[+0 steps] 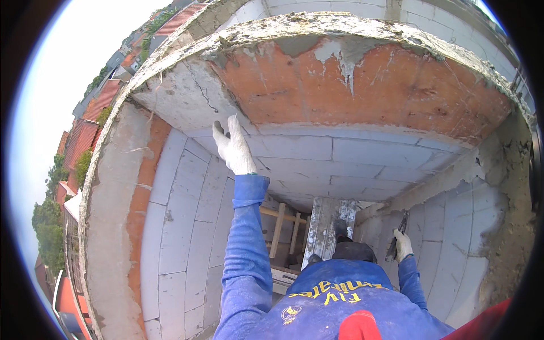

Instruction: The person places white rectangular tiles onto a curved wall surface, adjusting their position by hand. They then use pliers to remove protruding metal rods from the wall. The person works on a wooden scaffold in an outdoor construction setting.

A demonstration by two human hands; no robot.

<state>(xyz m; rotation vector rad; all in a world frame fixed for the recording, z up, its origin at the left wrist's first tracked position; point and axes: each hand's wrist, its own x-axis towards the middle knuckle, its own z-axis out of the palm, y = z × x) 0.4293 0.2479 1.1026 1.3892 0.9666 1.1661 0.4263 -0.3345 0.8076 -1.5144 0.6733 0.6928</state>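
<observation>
My left hand point(233, 148), in a white knit glove, reaches up with its fingers apart and holds nothing. Just beyond its fingertips a thin dark wire point(199, 88) with a small knob at its end lies against the grey concrete of the beam point(170, 93). Down at the right, my right hand point(403, 245), also gloved in white, is closed around a dark pair of pliers point(392, 247). The pliers are small in view, so their jaws do not show clearly. They are beside the block wall on the right.
An orange-brown panel point(362, 85) runs along the beam face ahead. Pale block walls point(181, 226) enclose me. Below are a worn plank point(323, 224) by my foot and wooden bars point(277, 229). Rooftops point(93, 122) lie far below, outside the left edge.
</observation>
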